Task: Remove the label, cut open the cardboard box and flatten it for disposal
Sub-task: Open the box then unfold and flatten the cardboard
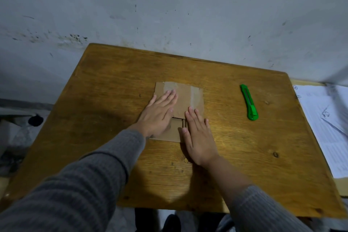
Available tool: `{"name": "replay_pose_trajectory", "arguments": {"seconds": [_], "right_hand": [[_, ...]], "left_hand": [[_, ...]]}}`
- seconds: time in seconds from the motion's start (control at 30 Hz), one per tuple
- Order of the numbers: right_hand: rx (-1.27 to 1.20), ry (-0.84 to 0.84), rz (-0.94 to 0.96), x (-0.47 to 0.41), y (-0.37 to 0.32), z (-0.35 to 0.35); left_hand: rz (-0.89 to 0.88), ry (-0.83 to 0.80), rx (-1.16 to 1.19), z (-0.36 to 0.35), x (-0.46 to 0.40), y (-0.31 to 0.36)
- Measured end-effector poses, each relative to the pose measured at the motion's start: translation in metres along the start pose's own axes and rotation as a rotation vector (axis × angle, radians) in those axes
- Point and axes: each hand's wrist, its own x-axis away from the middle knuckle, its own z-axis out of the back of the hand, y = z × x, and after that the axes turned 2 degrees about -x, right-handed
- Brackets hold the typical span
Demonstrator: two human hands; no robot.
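Both palms flat, fingers straight, gripping nothing: left hand (160, 110) and right hand (197, 133) press the flattened cardboard box (183, 98) under them onto the wooden table (244, 156). Green utility knife (249, 102) lies right of right hand, untouched. Press w/ even weight along creases, esp. the raised flap betw. hands.

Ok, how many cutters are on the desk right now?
1. The green utility knife lies on the wooden desk, right of the flattened cardboard, untouched. Both hands press flat on the cardboard: left hand, right hand. Nothing suggests another is hidden.
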Motion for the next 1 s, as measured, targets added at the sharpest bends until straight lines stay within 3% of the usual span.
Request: {"name": "replay_pose_trajectory", "arguments": {"seconds": [0.17,0.37,0.7,0.9,1.0], "right_hand": [[-0.051,0.174,-0.021,-0.027,0.002,0.017],[0.14,0.027,-0.064,-0.039,0.009,0.006],[0.217,-0.034,-0.14,-0.046,0.003,0.004],[0.151,0.069,-0.308,-0.041,-0.001,0.0],[0.136,0.091,-0.347,-0.041,-0.001,-0.001]], "left_hand": [[0.033,0.076,-0.108,-0.012,0.0,0.004],[0.071,0.095,-0.121,-0.015,-0.001,0.003],[0.18,0.057,-0.229,-0.015,-0.007,0.011],[0.519,0.136,-0.179,-0.012,0.005,0.015],[0.509,0.128,-0.171,-0.013,0.003,0.015]]}}
